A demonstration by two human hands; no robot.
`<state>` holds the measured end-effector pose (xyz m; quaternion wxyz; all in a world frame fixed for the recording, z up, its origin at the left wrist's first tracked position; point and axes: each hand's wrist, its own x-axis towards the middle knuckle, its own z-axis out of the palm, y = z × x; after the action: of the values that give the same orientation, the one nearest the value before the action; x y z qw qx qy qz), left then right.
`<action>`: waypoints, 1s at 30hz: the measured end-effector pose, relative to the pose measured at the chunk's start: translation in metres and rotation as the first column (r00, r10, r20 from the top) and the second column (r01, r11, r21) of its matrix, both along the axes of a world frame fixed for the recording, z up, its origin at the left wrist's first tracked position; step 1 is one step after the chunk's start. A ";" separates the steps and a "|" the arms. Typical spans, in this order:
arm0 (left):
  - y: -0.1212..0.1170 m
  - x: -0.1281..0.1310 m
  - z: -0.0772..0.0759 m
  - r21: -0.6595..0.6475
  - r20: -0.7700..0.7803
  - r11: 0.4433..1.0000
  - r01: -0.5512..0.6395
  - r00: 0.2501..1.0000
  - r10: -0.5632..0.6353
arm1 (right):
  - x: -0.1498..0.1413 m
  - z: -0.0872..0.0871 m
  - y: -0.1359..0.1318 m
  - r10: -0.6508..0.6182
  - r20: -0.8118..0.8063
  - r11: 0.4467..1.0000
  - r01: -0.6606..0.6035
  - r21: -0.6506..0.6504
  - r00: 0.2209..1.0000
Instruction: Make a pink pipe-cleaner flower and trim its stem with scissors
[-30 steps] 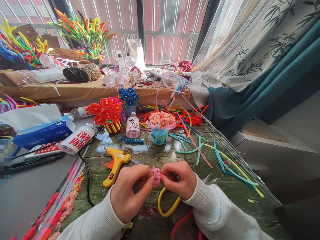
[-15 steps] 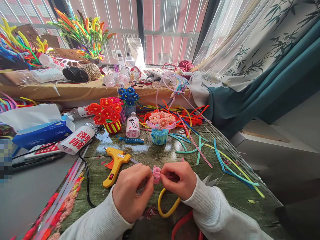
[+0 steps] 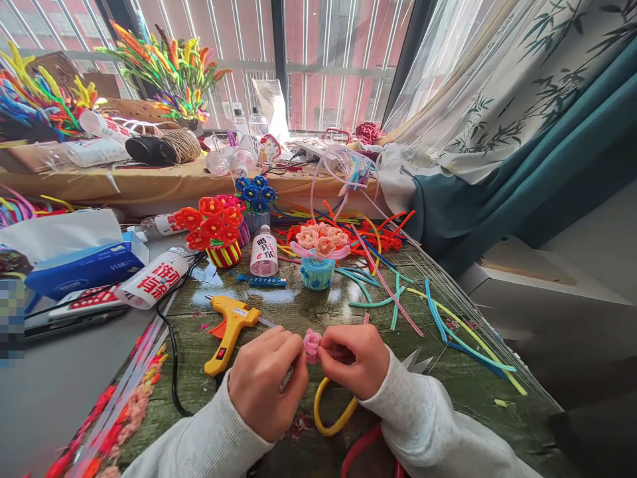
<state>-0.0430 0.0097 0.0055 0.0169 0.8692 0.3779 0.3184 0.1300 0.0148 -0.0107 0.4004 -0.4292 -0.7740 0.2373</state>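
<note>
Both hands meet low in the middle of the view over a dark green table [image 3: 308, 309]. My left hand [image 3: 266, 382] and my right hand [image 3: 354, 358] each pinch a small pink pipe-cleaner flower [image 3: 312, 344] between fingertips and thumb. Both hands are closed on it. A yellow scissor handle [image 3: 331, 415] lies on the table just under my right hand, with a red loop [image 3: 365, 445] below it. A yellow glue gun [image 3: 229, 326] lies a little to the left of my left hand.
Finished pipe-cleaner flower pots stand behind: a red one [image 3: 215, 229], a blue one [image 3: 256, 192], a pink one in a blue cup [image 3: 318, 255]. Loose pipe cleaners [image 3: 393, 292] spread to the right. A small bottle [image 3: 263, 252], a tissue pack [image 3: 84, 265] and a black cord [image 3: 174, 352] lie left.
My hands have turned the pink flower slightly and shifted a little upward; my left fingers have closed further round it. Nothing else on the table moved.
</note>
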 end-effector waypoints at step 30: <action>-0.002 0.008 0.004 0.376 -0.086 0.926 -0.040 0.993 0.078 | -0.003 -0.002 -0.002 -0.041 0.048 0.971 0.029 0.238 0.998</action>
<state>-0.0354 0.0075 0.0092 -0.1773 0.8595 0.3369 0.3410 0.1268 0.0124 -0.0131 0.4326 -0.3978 -0.7994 0.1245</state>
